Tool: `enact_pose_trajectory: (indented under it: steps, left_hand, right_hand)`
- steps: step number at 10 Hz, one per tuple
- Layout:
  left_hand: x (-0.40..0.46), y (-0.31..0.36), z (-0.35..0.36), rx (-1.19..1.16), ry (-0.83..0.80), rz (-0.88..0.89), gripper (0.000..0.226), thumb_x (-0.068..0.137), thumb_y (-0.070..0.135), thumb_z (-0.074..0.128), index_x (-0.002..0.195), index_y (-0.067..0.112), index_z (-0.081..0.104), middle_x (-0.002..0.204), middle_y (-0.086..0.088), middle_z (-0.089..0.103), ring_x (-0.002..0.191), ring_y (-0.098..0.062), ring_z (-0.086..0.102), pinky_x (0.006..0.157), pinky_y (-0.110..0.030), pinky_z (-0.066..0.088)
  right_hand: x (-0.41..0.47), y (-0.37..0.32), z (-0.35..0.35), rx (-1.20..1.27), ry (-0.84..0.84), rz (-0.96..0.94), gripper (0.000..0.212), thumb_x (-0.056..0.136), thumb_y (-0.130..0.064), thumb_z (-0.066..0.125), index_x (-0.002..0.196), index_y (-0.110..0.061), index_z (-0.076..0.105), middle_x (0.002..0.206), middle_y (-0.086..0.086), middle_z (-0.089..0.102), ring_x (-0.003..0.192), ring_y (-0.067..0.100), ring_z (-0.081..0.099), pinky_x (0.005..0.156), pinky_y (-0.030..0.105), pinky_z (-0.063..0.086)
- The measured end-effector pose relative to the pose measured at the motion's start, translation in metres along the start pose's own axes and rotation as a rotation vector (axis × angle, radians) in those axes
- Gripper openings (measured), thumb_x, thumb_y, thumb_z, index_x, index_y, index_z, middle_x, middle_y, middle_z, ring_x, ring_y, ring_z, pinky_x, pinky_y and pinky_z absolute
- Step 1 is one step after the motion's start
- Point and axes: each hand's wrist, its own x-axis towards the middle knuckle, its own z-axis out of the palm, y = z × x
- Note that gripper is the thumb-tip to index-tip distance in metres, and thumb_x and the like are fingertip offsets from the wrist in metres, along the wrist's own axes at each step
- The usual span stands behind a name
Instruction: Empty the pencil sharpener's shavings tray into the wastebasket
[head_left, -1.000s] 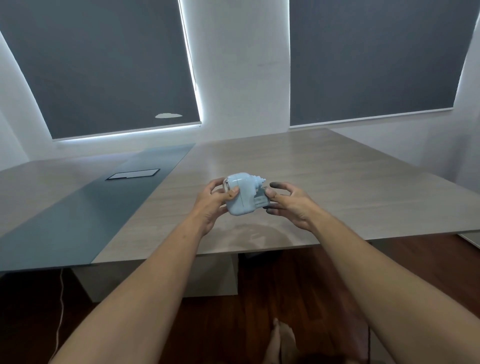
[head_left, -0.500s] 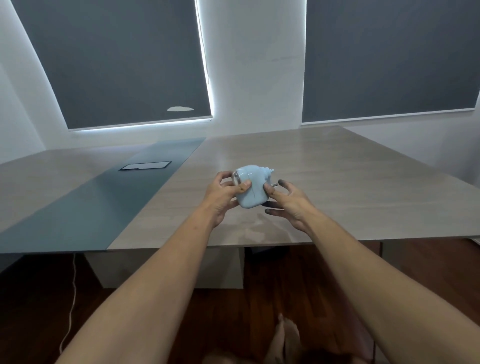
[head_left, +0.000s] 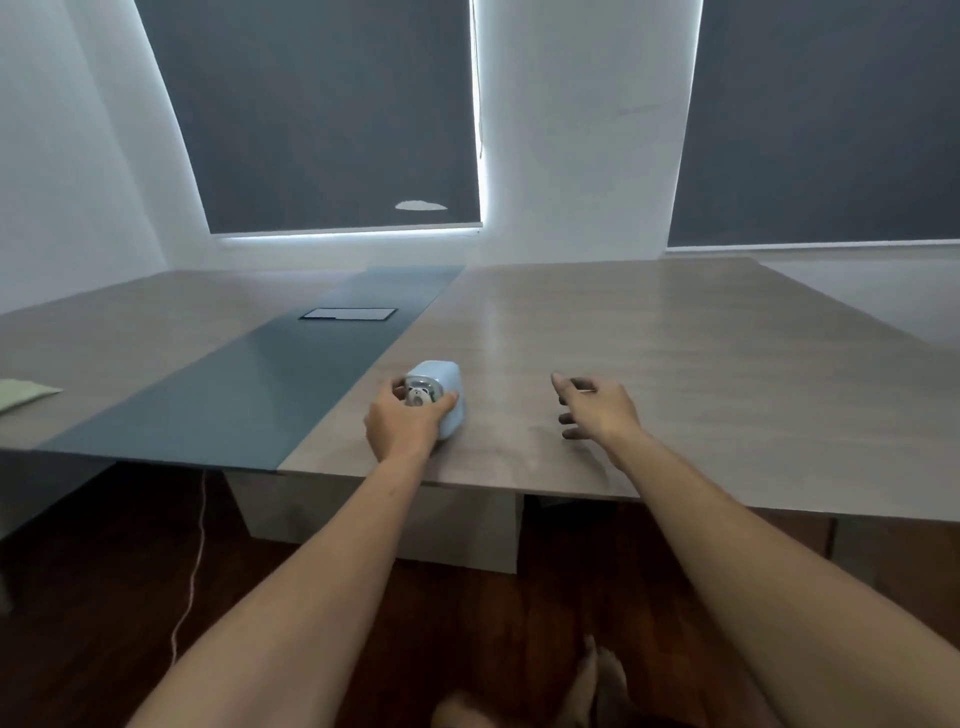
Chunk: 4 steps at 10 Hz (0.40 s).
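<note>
A small light-blue pencil sharpener (head_left: 441, 387) with a little bear figure on its near end rests on the wooden table (head_left: 675, 364), close to the front edge. My left hand (head_left: 402, 423) grips it from the near side, thumb and fingers around the bear end. My right hand (head_left: 597, 408) hovers over the table to the right of the sharpener, fingers spread, holding nothing. The shavings tray cannot be made out separately. No wastebasket is in view.
A dark blue-grey strip (head_left: 249, 384) runs along the table left of the sharpener, with a flat rectangular panel (head_left: 348, 314) set in it. A pale green sheet (head_left: 23, 392) lies at the far left. A thin cable (head_left: 192, 571) hangs to the dark wooden floor.
The sharpener was held in the air by both hands; now it sits on the table in my left hand alone. My right hand let go and moved off to the right.
</note>
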Motion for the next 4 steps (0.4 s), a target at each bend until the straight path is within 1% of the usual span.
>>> enact_pose_trajectory:
  steps: [1, 2, 3, 4]
  left_hand:
    - [0.008, -0.01, -0.004, 0.018, 0.073, 0.009, 0.064, 0.056, 0.035, 0.09, 0.112, 0.017, 0.063, 0.111, -0.003, 0.07, 0.101, -0.023, 0.066, 0.082, -0.028, 0.048]
    - [0.013, -0.018, -0.003, 0.058, 0.097, 0.029, 0.065, 0.058, 0.035, 0.089, 0.114, 0.019, 0.059, 0.115, -0.003, 0.067, 0.103, -0.024, 0.064, 0.088, -0.035, 0.05]
    - [0.015, -0.024, -0.002, 0.065, 0.102, 0.035, 0.068, 0.059, 0.035, 0.088, 0.117, 0.02, 0.056, 0.117, -0.003, 0.064, 0.105, -0.024, 0.063, 0.087, -0.037, 0.049]
    - [0.013, -0.022, 0.0, 0.128, 0.105, 0.03, 0.078, 0.059, 0.037, 0.087, 0.127, 0.019, 0.052, 0.126, -0.004, 0.062, 0.114, -0.027, 0.06, 0.089, -0.036, 0.046]
  right_hand:
    - [0.003, 0.003, -0.003, -0.097, 0.05, -0.063, 0.059, 0.082, -0.055, 0.065, 0.123, -0.012, 0.066, 0.098, -0.001, 0.07, 0.086, 0.022, 0.071, 0.085, 0.043, 0.059]
    - [0.003, 0.004, -0.01, -0.189, 0.086, -0.106, 0.056, 0.081, -0.057, 0.065, 0.119, -0.015, 0.068, 0.105, -0.001, 0.072, 0.099, 0.024, 0.07, 0.094, 0.041, 0.054]
    - [0.004, 0.008, -0.019, -0.23, 0.112, -0.138, 0.054, 0.084, -0.052, 0.065, 0.12, -0.012, 0.069, 0.113, 0.002, 0.072, 0.108, 0.02, 0.065, 0.096, 0.031, 0.049]
    - [0.002, 0.012, -0.03, -0.283, 0.153, -0.158, 0.049, 0.086, -0.049, 0.064, 0.117, -0.012, 0.07, 0.115, 0.003, 0.071, 0.108, 0.019, 0.064, 0.092, 0.027, 0.046]
